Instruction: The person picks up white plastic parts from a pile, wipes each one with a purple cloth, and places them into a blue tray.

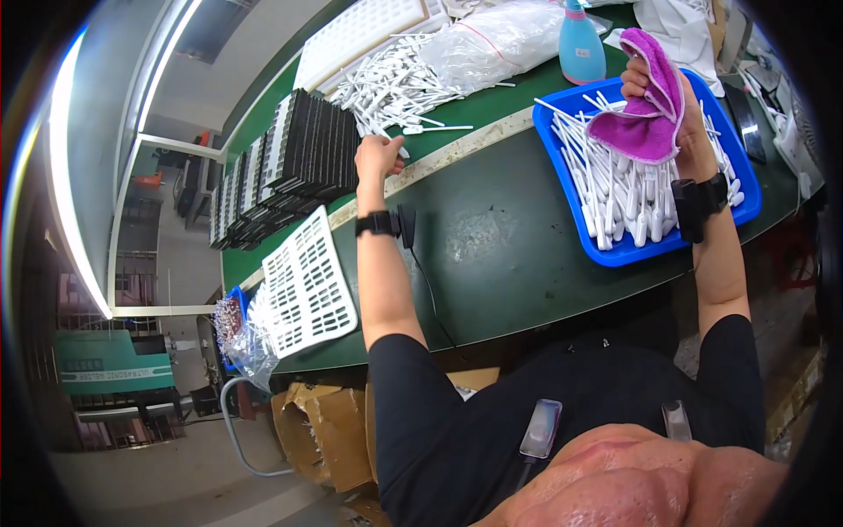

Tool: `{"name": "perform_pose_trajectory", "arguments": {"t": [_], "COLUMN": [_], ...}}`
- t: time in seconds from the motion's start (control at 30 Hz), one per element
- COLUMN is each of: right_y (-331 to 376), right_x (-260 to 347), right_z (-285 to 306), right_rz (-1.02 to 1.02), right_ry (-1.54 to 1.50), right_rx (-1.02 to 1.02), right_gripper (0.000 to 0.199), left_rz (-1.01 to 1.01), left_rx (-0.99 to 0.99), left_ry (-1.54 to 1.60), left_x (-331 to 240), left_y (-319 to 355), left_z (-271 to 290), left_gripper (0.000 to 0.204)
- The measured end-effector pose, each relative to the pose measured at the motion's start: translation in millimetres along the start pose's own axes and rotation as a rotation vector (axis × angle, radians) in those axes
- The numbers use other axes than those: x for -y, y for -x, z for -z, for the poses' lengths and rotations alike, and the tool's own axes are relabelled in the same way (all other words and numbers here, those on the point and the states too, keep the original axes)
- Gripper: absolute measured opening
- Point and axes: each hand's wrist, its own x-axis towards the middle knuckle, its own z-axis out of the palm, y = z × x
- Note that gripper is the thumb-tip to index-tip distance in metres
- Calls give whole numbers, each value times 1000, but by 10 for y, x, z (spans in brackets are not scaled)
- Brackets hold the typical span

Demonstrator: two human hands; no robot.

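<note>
My right hand [690, 114] is closed round a purple cloth [660, 119], lifted above a blue tray [597, 255]. Many white plastic sticks with thicker ends [634, 195] lie jumbled in that tray, partly hidden by the cloth. At the near edge of a loose heap of similar white sticks [395, 79], my left hand [379, 159] has its fingers pinched together. A bit of white plastic shows at its fingertips; most of the piece is hidden. Just left of this hand stand stacks of black slotted trays [303, 145].
A white slotted plastic panel [309, 283] lies at the table's left edge, beside a clear bag [255, 351]. Toward the back are a blue spray bottle [581, 48], a large plastic bag [496, 39] and white trays [360, 31]. A thin cable [430, 294] hangs near my left wrist.
</note>
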Motion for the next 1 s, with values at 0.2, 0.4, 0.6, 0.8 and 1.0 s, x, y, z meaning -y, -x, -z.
{"name": "perform_pose_trajectory", "arguments": {"t": [0.2, 0.4, 0.6, 0.8, 1.0], "right_y": [34, -21, 14, -4, 28], "right_x": [86, -55, 36, 41, 52], "right_z": [36, -154, -40, -7, 44], "right_rz": [35, 136, 97, 86, 79], "right_ry": [15, 73, -41, -51, 19], "right_rx": [-159, -591, -299, -241, -254], "right_gripper": [21, 22, 24, 24, 31], "left_rz": [-250, -397, -352, -422, -402], "left_rx": [122, 338, 365, 340, 289], "left_ry": [1156, 1594, 1501, 1400, 1395], "left_x": [-530, -1083, -1240, -1268, -1298], "left_y": [496, 728, 933, 977, 1026], "left_z": [-323, -719, -894, -1037, -1097], "left_gripper": [37, 32, 30, 25, 24]}}
